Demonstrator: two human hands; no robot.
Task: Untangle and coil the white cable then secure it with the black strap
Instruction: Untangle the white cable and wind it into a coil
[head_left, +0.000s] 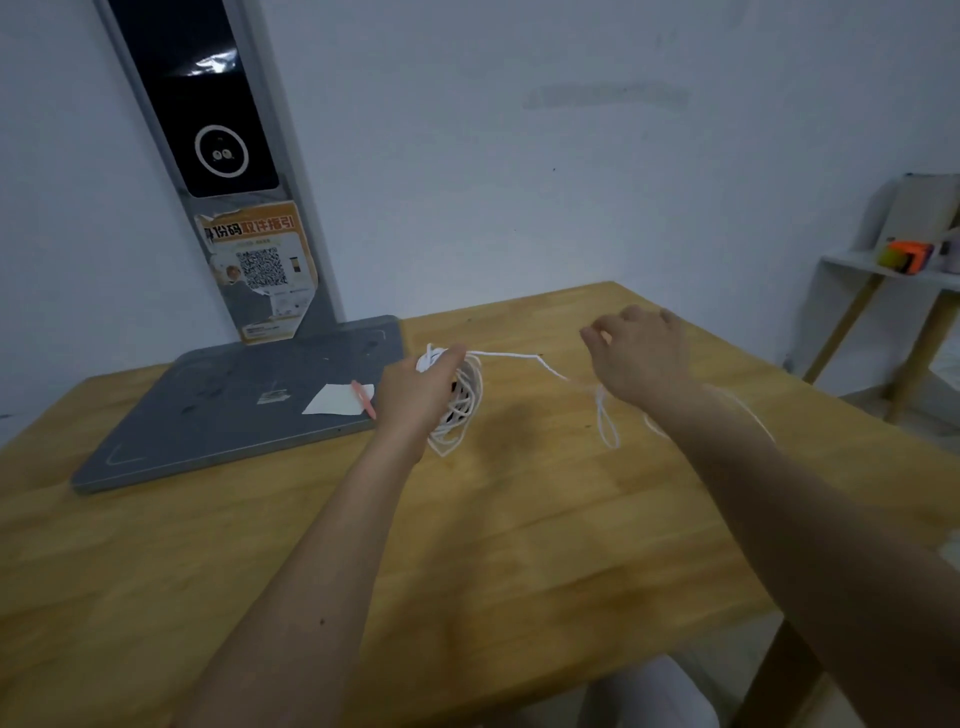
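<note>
Head view looks down on a wooden surface (519, 545) set against a pale wall. At its far left corner stands a grey device (234, 405) with a flat base plate and a leaning column that carries a dark screen and an orange notice with a square code. A white paper slip (337, 399) and a thin pink stick (363, 399) lie on the near right corner of that plate. Beyond the right edge of the surface stands a white shelf (883, 270) with an orange object on it.

Both forearms reach in over the near edge. Over the middle of the surface, toward the far edge, the left hand (415, 389) curls its fingers round a bundle of loops of the white cable (462, 405), the loops hanging below the palm. From the bundle one strand runs right toward the right hand (641, 353), then trails in loose loops beside and under that wrist. Its fingers are loosely bent, fingertips pointing left; whether they pinch the strand I cannot tell.
</note>
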